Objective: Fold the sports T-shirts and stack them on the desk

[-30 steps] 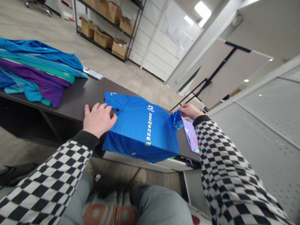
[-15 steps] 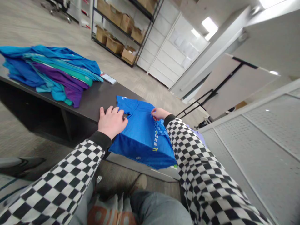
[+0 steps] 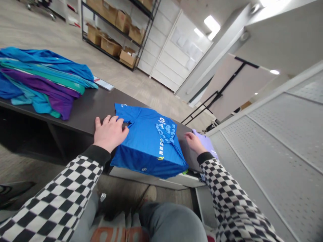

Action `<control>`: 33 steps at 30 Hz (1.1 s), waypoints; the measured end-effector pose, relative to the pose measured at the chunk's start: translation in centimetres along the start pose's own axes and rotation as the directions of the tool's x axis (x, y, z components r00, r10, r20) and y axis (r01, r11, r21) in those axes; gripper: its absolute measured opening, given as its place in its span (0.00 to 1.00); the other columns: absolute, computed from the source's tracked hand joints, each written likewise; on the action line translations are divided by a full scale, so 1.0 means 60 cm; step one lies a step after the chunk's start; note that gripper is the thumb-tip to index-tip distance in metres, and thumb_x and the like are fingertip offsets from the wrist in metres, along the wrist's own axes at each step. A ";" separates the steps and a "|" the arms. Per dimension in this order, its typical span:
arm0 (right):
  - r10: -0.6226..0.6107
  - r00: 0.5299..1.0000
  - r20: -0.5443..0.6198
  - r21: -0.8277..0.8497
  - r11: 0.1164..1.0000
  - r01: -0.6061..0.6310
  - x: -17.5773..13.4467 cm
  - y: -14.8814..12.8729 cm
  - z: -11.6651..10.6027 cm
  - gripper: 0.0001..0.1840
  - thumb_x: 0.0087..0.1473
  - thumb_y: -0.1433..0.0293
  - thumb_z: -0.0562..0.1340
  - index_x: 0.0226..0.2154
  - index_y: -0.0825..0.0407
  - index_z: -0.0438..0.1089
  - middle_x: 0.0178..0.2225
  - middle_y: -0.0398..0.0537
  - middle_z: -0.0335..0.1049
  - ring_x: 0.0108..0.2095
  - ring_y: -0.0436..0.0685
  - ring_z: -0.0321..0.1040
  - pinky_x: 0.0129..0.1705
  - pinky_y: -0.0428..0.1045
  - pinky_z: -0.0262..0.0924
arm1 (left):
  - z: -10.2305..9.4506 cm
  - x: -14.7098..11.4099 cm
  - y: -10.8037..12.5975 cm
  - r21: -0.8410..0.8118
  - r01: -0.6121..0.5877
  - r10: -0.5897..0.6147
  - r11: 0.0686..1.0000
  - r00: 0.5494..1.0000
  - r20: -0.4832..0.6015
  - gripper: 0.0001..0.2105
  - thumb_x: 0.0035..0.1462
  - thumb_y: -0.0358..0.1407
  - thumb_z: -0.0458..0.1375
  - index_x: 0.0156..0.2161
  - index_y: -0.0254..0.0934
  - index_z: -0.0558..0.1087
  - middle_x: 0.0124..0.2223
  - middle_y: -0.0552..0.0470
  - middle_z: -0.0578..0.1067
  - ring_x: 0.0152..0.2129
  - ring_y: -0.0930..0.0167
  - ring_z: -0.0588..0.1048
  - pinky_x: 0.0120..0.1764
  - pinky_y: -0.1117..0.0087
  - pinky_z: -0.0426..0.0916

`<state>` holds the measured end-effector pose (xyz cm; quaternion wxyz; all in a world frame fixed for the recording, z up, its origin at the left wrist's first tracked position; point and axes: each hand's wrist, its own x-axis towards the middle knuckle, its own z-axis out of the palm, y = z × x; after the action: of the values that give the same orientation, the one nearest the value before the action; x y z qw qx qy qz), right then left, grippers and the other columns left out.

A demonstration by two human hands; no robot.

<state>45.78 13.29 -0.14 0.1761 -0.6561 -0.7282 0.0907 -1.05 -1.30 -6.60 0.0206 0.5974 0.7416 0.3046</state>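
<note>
A blue T-shirt (image 3: 143,129) with white lettering and a light-blue patterned panel lies across the dark tabletop (image 3: 88,112). Its lower part hangs over the near edge. My left hand (image 3: 109,133) rests palm down with fingers spread, at the shirt's left side by the sleeve. Beyond the shirt's right side, my right hand (image 3: 194,142) is above the dark surface, apart from the fabric. Its fingers are loosely extended and hold nothing that I can see. Just past it lies a folded lavender garment (image 3: 206,143), partly covered by the hand and wrist.
A loose pile of blue, teal, green and purple garments (image 3: 47,79) covers the table's left end. Beside it lies a phone (image 3: 104,83). A grey perforated panel (image 3: 275,144) stands close on the right. Cardboard boxes (image 3: 110,46) fill a rack behind.
My right hand has let go of the shirt and moved right, off it. The folded-over fabric now lies flatter, showing the patterned panel. My left hand stays at the shirt's left side.
</note>
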 end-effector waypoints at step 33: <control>-0.088 0.990 -0.113 -0.103 0.992 0.077 -0.091 0.065 0.068 0.18 0.72 0.67 0.58 0.57 0.49 0.79 0.62 0.57 0.80 0.62 0.70 0.73 0.67 0.64 0.65 | 0.141 -0.135 0.470 -0.133 -0.743 0.699 0.656 0.531 0.480 0.11 0.71 0.30 0.57 0.47 0.42 0.83 0.47 0.41 0.85 0.46 0.58 0.84 0.49 0.61 0.73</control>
<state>48.29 8.78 -6.07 0.1898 -0.6375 -0.7467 0.0088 29.22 -2.10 -2.78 0.0546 0.9061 0.4097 0.0905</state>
